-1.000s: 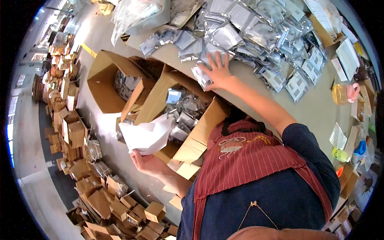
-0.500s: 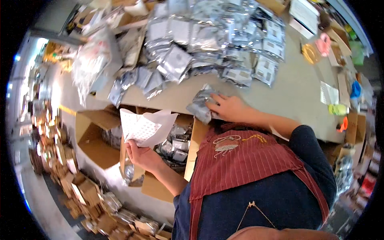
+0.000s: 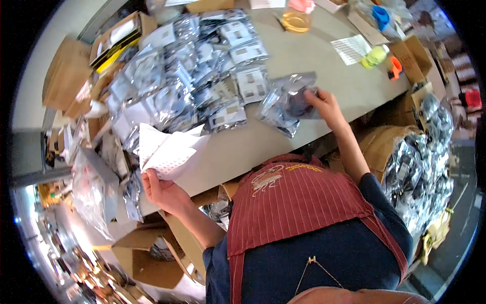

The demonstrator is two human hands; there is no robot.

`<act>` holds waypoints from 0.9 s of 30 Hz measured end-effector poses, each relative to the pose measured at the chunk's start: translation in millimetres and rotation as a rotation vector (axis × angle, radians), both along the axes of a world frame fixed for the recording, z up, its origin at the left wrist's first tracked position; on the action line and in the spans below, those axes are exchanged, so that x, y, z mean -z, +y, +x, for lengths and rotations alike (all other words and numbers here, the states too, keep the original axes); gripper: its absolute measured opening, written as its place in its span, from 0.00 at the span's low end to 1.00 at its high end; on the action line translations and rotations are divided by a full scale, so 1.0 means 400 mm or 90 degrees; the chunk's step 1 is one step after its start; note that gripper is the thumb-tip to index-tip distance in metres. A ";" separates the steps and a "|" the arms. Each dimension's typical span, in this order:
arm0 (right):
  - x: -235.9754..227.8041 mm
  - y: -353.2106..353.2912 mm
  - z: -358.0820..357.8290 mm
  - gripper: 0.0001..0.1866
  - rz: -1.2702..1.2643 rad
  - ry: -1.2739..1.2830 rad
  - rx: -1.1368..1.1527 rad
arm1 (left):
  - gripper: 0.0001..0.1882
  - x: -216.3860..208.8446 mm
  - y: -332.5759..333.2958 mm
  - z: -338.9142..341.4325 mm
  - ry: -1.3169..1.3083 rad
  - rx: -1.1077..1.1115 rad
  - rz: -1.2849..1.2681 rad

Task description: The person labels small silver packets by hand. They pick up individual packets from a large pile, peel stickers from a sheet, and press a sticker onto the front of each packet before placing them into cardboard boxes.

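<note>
My left hand (image 3: 161,191) is closed on white sheets of small round labels (image 3: 163,154), pinching them by their lower corner so that they fan upward. My right hand (image 3: 326,107) grips the right side of a clear plastic bag (image 3: 299,95) with something dark inside. Another clear bag (image 3: 276,112) lies against it at the table's near edge, and I cannot tell whether the two are joined. Left of them, a heap of silvery bagged packets (image 3: 177,71) covers much of the table (image 3: 304,50); several carry pale printed cards.
Open cardboard boxes (image 3: 147,248) stand below the table at left. A large carton of bagged goods (image 3: 417,167) is at right. On the table's far right are a yellow-green bottle (image 3: 374,57), an orange tape dispenser (image 3: 394,67) and a printed sheet (image 3: 350,49).
The view has swung to the right. My right hand has moved right along the table with the plastic bag. My left hand has risen from over the boxes to the table edge, still holding the sheets.
</note>
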State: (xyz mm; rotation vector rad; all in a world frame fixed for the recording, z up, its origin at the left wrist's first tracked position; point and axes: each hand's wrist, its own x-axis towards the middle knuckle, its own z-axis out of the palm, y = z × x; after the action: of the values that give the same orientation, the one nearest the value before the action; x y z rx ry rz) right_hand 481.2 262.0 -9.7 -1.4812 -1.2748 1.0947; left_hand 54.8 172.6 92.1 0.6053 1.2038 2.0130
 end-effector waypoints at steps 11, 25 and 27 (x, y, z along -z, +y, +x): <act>0.095 0.083 0.127 0.29 0.076 -0.731 0.057 | 0.07 0.008 0.106 0.112 0.258 0.090 -0.105; 0.195 0.250 -0.304 0.23 0.300 -0.626 -0.343 | 0.12 0.170 0.071 0.048 0.191 0.000 -0.135; 0.130 0.235 -0.277 0.21 0.298 -0.517 -0.227 | 0.13 0.148 0.069 0.055 0.110 0.004 -0.152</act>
State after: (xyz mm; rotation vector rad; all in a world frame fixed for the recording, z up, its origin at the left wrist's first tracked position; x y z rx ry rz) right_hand 370.5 356.1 -61.7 -1.3887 -2.2403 0.3111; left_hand 76.7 200.3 33.1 0.6723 1.5161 1.8044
